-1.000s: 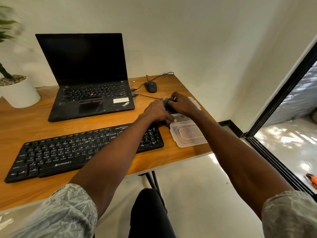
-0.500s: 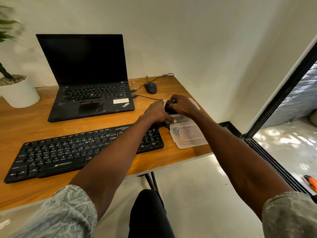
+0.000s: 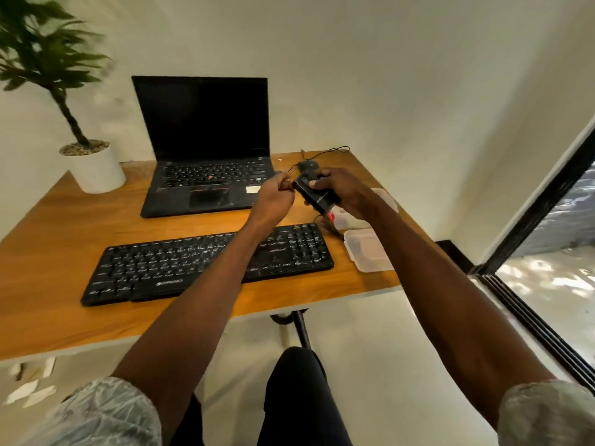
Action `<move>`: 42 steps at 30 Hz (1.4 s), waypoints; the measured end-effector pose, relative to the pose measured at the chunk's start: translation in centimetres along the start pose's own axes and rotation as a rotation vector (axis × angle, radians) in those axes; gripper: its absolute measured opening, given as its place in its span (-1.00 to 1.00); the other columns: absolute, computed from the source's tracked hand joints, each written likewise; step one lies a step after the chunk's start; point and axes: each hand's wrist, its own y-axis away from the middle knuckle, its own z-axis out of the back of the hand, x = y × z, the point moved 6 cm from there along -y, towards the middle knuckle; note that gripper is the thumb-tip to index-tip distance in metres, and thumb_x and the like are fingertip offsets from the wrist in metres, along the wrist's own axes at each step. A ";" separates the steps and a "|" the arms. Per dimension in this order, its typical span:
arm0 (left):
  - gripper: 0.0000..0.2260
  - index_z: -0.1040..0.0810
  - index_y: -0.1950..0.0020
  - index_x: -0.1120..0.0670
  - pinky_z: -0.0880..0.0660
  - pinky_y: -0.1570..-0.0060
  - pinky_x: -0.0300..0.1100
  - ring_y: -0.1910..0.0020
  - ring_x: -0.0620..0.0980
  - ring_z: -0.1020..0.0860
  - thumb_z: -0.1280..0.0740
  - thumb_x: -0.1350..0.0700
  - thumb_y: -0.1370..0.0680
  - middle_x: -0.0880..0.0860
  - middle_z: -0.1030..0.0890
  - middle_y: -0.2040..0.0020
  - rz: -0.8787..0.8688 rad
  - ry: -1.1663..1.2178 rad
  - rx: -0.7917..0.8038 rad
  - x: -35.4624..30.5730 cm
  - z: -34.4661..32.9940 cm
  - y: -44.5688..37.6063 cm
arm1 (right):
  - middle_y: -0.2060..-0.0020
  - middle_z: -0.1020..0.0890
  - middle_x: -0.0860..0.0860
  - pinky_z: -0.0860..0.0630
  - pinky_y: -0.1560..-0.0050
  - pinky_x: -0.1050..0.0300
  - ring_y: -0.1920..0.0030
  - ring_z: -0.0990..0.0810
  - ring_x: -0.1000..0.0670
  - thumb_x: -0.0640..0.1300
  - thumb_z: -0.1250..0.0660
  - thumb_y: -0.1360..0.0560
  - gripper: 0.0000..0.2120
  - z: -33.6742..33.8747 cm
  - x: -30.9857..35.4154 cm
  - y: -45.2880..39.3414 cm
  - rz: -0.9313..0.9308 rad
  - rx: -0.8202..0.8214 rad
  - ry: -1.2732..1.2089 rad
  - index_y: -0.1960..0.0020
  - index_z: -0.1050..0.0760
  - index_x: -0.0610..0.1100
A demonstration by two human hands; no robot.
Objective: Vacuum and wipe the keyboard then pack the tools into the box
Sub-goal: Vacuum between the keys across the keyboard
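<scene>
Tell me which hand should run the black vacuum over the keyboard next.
Right, probably. The right hand already grips the black vacuum, lifted above the desk just beyond the keyboard. The left hand only pinches at the vacuum's front end, so no handover is needed.

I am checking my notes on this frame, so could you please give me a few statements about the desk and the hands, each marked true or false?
1. The right hand grips a black handheld device above the desk. True.
2. The laptop screen shows a lit document. False: the screen is dark.
3. The clear plastic box sits to the right of the black keyboard. True.
4. The left hand rests flat on the keyboard. False: it is raised, fingers curled at the device's end.
5. The potted plant stands at the desk's right edge. False: it stands at the left.
</scene>
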 end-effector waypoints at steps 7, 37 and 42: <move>-0.64 -0.51 -0.28 0.18 -0.55 0.01 -0.12 -0.02 0.04 -0.63 -0.25 0.41 -0.52 0.04 -0.65 0.01 0.038 -0.034 -0.157 3.4 9.3 6.3 | -0.03 -0.64 -0.24 -0.64 0.17 0.03 0.13 -0.67 -0.20 -0.25 -0.28 -0.58 -0.72 -9.8 -1.2 3.9 -0.008 0.125 0.059 -0.28 -0.47 -0.21; -0.33 -0.44 -0.43 0.01 -0.49 -0.27 0.08 -0.25 -0.06 -0.52 -0.59 0.06 -0.37 -0.02 -0.54 -0.28 -0.058 -0.265 0.265 6.6 18.2 11.0 | 0.18 -0.71 -0.19 -0.46 0.35 0.09 0.31 -0.64 -0.13 -0.01 -0.44 -0.48 -0.74 -20.0 -0.8 5.8 0.074 0.163 -0.028 -0.04 -0.64 -0.18; -0.44 -0.52 -0.29 0.01 -0.56 -0.14 0.03 -0.13 -0.07 -0.56 -0.61 0.06 -0.33 -0.04 -0.56 -0.16 -0.065 -0.277 0.241 6.7 18.7 11.1 | 0.17 -0.72 -0.13 -0.58 0.22 0.08 0.27 -0.67 -0.07 -0.10 -0.44 -0.45 -0.79 -20.6 -0.6 5.5 0.027 0.165 0.010 0.02 -0.63 -0.23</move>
